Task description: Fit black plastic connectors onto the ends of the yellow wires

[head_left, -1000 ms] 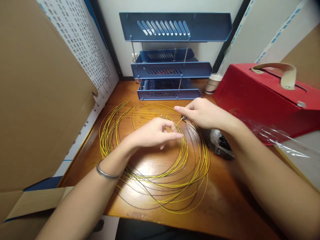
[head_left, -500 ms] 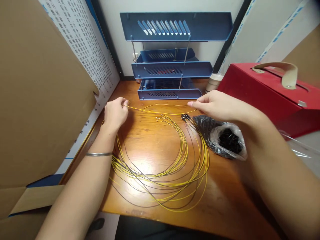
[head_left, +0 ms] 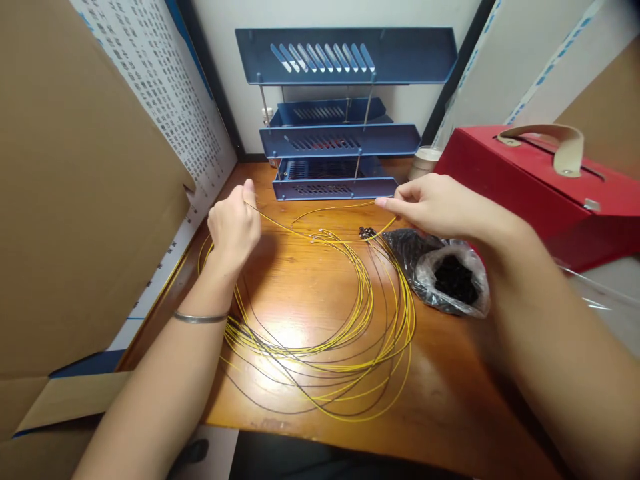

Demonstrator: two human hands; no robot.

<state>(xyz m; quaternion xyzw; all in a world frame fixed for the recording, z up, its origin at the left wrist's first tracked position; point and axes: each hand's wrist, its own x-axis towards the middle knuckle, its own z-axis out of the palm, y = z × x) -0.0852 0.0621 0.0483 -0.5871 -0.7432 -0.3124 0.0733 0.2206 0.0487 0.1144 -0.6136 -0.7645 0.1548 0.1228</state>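
My left hand point(head_left: 235, 223) is closed on a thin yellow wire point(head_left: 280, 223), its thumb pointing up, at the left rear of the wooden table point(head_left: 450, 387). The wire sags across to my right hand point(head_left: 425, 203), which pinches it between thumb and fingertips. Another end of yellow wire trails leftward from the right fingertips. Below both hands lies a large loose coil of yellow and dark wires point(head_left: 320, 367). Small black connectors point(head_left: 367, 233) are bunched at some wire ends, beside a plastic bag point(head_left: 457, 277) of black pieces.
Behind the hands stands a blue tiered tray rack point(head_left: 340, 141). A red case point(head_left: 540, 200) with a beige handle is at the right, near a lidded cup point(head_left: 425, 162). Large cardboard point(head_left: 75, 187) rises along the left side.
My left hand has risen slightly and turned thumb-up, still holding the wire. The wire between the hands now hangs lower in the middle. My right hand keeps its pinch, almost in place.
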